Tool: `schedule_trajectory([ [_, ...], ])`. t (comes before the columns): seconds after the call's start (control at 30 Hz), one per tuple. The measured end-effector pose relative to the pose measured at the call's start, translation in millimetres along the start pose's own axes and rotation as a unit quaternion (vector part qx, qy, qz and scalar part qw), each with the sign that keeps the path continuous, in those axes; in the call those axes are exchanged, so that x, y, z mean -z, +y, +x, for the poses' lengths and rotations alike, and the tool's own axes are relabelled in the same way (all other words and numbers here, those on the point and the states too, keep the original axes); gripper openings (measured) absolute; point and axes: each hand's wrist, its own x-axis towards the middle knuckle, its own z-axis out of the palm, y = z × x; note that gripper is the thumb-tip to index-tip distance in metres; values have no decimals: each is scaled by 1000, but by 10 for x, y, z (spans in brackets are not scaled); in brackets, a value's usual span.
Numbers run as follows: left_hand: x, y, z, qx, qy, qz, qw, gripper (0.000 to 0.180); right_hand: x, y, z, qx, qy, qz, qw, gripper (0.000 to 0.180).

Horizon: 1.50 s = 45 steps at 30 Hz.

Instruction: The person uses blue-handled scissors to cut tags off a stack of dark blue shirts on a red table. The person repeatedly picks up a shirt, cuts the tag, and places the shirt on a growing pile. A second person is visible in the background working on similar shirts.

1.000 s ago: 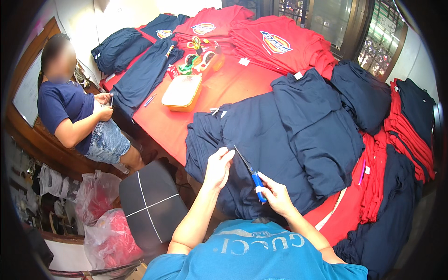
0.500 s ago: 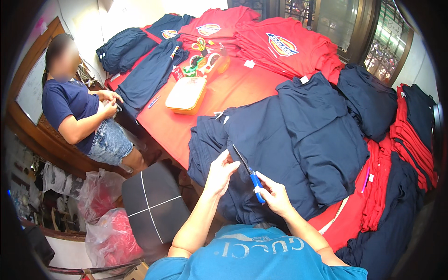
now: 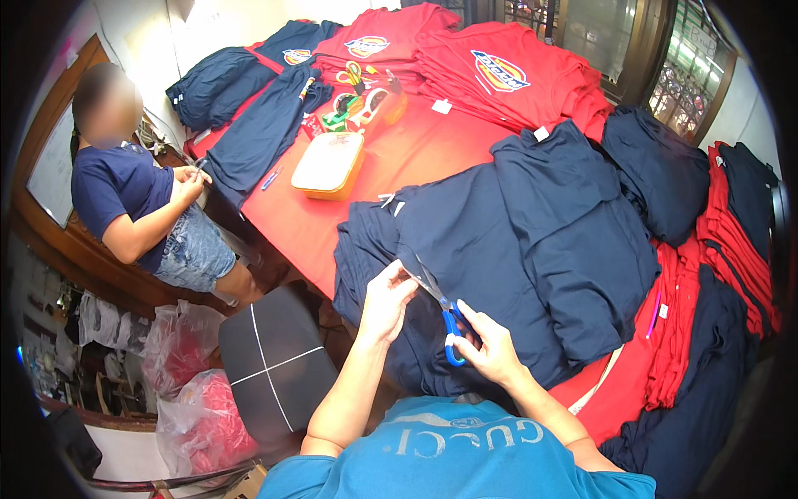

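My right hand [image 3: 490,345] grips a pair of blue-handled scissors [image 3: 453,337], fingers in the handle loops. The blades look slightly parted and point up and left. Close by the blade tips, my left hand [image 3: 387,303] is closed in a pinch; whatever it may hold is too small to make out. Beneath both hands a pile of dark navy garments [image 3: 465,233] lies spread over the near side of the table.
The red-covered table [image 3: 287,237] bears a lidded yellow box [image 3: 330,165], a pen [image 3: 271,179], tape rolls and stacked red shirts [image 3: 507,75]. A dark chair [image 3: 274,366] and plastic bags [image 3: 208,424] stand on my left. Another person [image 3: 133,183] stands beyond them, holding something small.
The scissors have turned in my right hand, with blades and handles now further apart. My left hand has shifted slightly left and down. The other person's hands have moved a little.
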Motion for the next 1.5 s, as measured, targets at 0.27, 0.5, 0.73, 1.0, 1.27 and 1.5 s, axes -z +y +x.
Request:
schedule_trajectory([
  [0.27, -44, 4, -30, 13, -21, 10, 1000, 41, -44, 49, 18, 12, 21, -2, 1000, 58],
  [0.5, -150, 45, -37, 6, 15, 33, 999, 29, -70, 125, -12, 20, 32, 10, 999, 54],
  [0.73, -131, 68, -48, 18, 9, 34, 999, 31, -3, -44, -23, -91, 2, 81, 993, 52],
  [1.0, -22, -9, -13, 41, -48, 24, 998, 39, -52, 134, 135, -2, 28, 59, 998, 54],
  [1.27, -82, -56, 128, 10, 11, -51, 999, 42, -19, 88, 52, -46, -1, 12, 999, 54],
  [1.5, -120, -30, 54, 16, -41, 11, 999, 41, -48, 152, 164, 14, 53, 38, 998, 53],
])
